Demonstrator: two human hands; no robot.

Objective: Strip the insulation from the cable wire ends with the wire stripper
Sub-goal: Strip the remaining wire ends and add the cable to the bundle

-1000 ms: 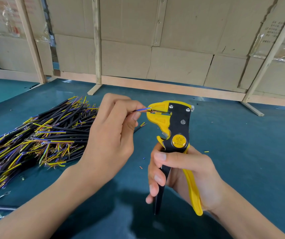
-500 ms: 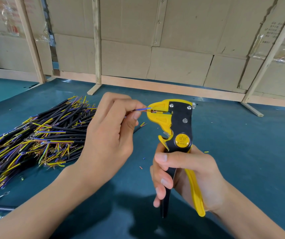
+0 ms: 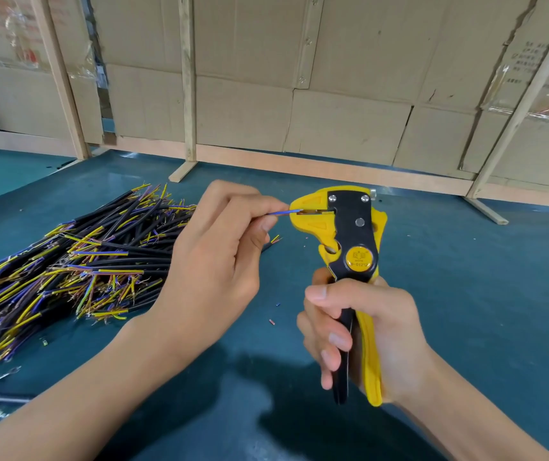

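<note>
My right hand (image 3: 362, 331) grips the handles of a yellow and black wire stripper (image 3: 349, 234), held upright with its jaws pointing left. The two handles lie close together. My left hand (image 3: 213, 261) pinches a thin blue wire (image 3: 284, 212) between thumb and forefinger, and the wire's end sits inside the stripper's jaws. The cable's black end (image 3: 271, 242) with more coloured wires pokes out under my left thumb. The rest of that cable is hidden by my hand.
A big pile of black cables (image 3: 66, 267) with yellow and blue wire ends lies on the green table (image 3: 466, 294) at the left. Small insulation bits (image 3: 272, 322) lie near my hands. A cardboard and wood wall (image 3: 333, 111) stands behind.
My right hand has squeezed the stripper's handles closer together, bringing the black handle in toward the yellow one. The wire stays in the jaws and my left hand has barely moved.
</note>
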